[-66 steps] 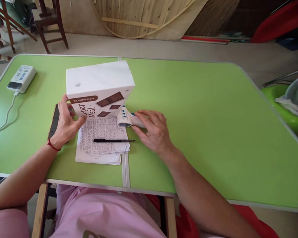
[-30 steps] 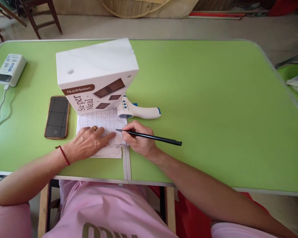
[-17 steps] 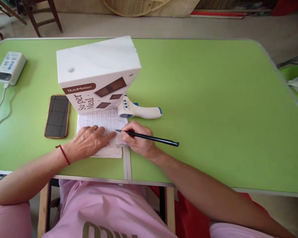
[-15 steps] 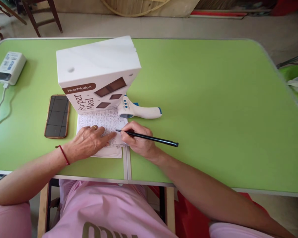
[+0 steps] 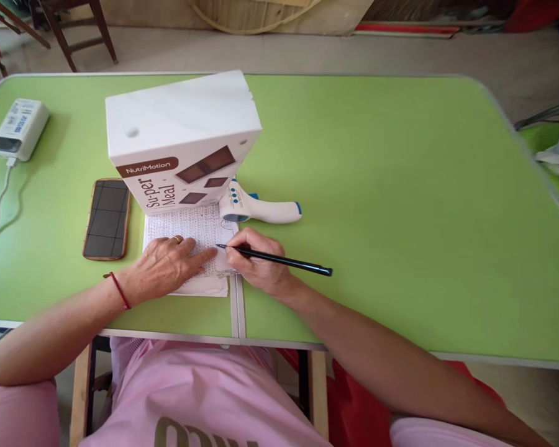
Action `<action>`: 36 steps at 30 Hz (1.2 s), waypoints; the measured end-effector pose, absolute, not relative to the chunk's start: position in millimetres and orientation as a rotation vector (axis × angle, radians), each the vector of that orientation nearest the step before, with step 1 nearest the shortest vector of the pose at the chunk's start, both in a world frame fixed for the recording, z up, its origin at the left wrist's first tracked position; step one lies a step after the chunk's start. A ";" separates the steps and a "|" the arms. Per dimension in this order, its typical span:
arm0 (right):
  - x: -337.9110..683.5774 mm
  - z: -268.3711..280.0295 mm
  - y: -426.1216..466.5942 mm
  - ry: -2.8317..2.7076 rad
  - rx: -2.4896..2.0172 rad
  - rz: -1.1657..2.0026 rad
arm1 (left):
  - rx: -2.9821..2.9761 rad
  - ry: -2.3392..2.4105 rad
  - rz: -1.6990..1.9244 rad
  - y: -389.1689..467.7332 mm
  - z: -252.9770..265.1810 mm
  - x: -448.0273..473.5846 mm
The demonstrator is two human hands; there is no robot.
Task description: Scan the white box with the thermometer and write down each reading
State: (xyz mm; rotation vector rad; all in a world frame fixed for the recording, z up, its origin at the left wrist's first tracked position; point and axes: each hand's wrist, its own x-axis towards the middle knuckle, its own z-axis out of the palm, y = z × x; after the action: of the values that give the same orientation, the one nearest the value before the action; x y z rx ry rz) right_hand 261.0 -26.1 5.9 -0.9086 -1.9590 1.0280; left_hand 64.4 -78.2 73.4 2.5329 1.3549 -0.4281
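Note:
My right hand (image 5: 261, 259) grips a black pen (image 5: 289, 261), its tip at the handwritten paper (image 5: 186, 220). Flat on the same sheet rests my left hand (image 5: 174, 266), fingers stretched towards the pen tip and holding nothing. Dense rows of writing cover the paper, and part of it is hidden under my left hand. A white NutriMotion box (image 5: 181, 118) stands upright at the far edge of the paper. Beside the box, just beyond my right hand, lies a white and blue handheld infrared thermometer (image 5: 261, 210).
A phone (image 5: 106, 218) in a brown-edged case lies left of the paper. Farther left, a white power bank (image 5: 21, 129) has a cable (image 5: 0, 198) plugged in. Everything rests on a green table (image 5: 400, 205) with a metal edge. A wooden chair (image 5: 81, 37) stands behind.
Both hands stay in nearly the same place, with the pen tip still at the paper. The whole view has shifted very slightly.

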 end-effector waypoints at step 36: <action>262.3 5.1 -24.9 -1.922 -0.938 1.054 | 2.511 1.352 -0.443 -77.9 74.9 64.0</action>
State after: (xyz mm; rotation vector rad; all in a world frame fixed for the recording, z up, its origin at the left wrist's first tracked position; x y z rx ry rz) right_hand 262.3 -24.9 5.1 -0.9380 -1.9222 1.0538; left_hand 64.0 -77.9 74.9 2.5110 1.3523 -0.4430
